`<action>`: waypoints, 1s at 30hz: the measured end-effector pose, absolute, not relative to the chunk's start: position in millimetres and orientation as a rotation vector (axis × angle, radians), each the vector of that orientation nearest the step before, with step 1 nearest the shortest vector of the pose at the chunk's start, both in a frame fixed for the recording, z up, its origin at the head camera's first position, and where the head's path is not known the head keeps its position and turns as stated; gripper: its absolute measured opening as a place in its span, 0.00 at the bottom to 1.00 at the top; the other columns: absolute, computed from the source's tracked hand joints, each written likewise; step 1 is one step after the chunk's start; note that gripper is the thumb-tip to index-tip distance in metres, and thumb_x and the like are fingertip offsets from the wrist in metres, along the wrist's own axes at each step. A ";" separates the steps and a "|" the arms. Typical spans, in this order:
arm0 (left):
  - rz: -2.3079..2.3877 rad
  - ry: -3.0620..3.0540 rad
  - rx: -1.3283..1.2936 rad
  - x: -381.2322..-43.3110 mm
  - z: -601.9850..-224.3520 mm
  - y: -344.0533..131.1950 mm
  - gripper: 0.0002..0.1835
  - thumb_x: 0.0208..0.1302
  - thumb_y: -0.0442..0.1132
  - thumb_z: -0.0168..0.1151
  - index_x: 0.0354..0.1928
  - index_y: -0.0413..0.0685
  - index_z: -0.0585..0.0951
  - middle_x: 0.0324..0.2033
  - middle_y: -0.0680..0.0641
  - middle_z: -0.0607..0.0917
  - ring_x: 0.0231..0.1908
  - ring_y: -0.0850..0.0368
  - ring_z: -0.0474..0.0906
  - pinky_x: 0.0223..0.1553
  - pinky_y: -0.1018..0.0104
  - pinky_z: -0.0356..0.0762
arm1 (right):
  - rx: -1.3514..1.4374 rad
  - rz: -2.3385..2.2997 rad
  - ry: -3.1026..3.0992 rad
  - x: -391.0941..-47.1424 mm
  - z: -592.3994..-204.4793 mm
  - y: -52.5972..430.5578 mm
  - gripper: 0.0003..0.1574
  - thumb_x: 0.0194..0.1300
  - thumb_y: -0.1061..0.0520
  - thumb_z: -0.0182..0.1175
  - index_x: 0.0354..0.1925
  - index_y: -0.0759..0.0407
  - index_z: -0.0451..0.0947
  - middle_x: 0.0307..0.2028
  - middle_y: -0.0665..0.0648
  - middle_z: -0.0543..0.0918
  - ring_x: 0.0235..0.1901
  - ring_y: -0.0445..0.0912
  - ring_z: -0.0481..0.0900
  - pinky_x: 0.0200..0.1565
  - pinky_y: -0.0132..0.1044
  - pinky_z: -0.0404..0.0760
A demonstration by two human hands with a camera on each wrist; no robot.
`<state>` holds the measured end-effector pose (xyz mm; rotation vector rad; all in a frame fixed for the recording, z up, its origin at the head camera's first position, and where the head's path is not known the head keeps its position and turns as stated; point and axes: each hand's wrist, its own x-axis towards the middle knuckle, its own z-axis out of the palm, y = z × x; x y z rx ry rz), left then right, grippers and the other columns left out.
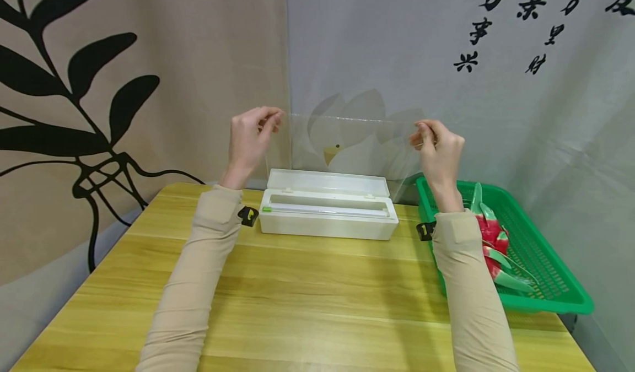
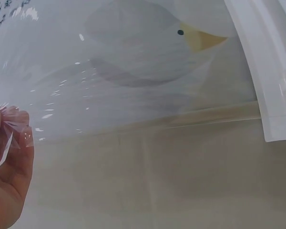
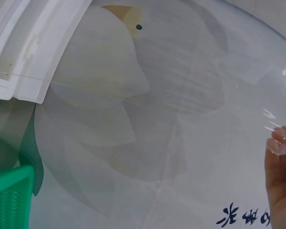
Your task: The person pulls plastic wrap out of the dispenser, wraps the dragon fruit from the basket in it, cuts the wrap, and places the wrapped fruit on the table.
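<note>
A clear sheet of plastic wrap [image 1: 357,140] is stretched upright above the table. Its left top corner is pinched by my left hand [image 1: 252,140], where the left wrist view shows the film bunched at the fingertips [image 2: 18,117]. My right hand [image 1: 439,154] pinches the opposite top corner. Below the film stands a white wrap dispenser box [image 1: 327,220], its lid [image 1: 327,182] tipped back. A pale rod with a green end lies along the opening. The film hangs down behind or into the box; the exact spot is hard to see.
On the right of the table [image 1: 307,295] sits a green plastic basket [image 1: 560,267] holding red and green dragon-fruit-like items [image 1: 491,234], partly behind my right sleeve. A printed curtain [image 1: 387,41] hangs close behind the box.
</note>
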<state>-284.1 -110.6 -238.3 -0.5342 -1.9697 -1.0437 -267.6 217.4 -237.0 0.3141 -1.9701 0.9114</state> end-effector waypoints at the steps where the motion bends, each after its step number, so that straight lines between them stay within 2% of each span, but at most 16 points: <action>1: -1.046 -1.967 -0.536 -283.7 -237.7 -110.6 0.09 0.64 0.33 0.59 0.38 0.33 0.85 0.33 0.37 0.87 0.27 0.48 0.83 0.29 0.87 0.70 | 0.317 0.911 -1.966 -267.4 -236.5 217.3 0.21 0.71 0.54 0.51 0.40 0.71 0.81 0.28 0.69 0.85 0.21 0.16 0.69 0.29 0.11 0.70; 30: -1.056 -1.887 -0.543 -277.8 -221.4 -107.4 0.09 0.64 0.32 0.59 0.37 0.31 0.84 0.33 0.36 0.87 0.26 0.46 0.84 0.29 0.92 0.68 | 0.347 0.949 -1.880 -260.4 -217.3 213.3 0.20 0.70 0.56 0.52 0.38 0.73 0.81 0.27 0.70 0.85 0.20 0.19 0.72 0.29 0.14 0.73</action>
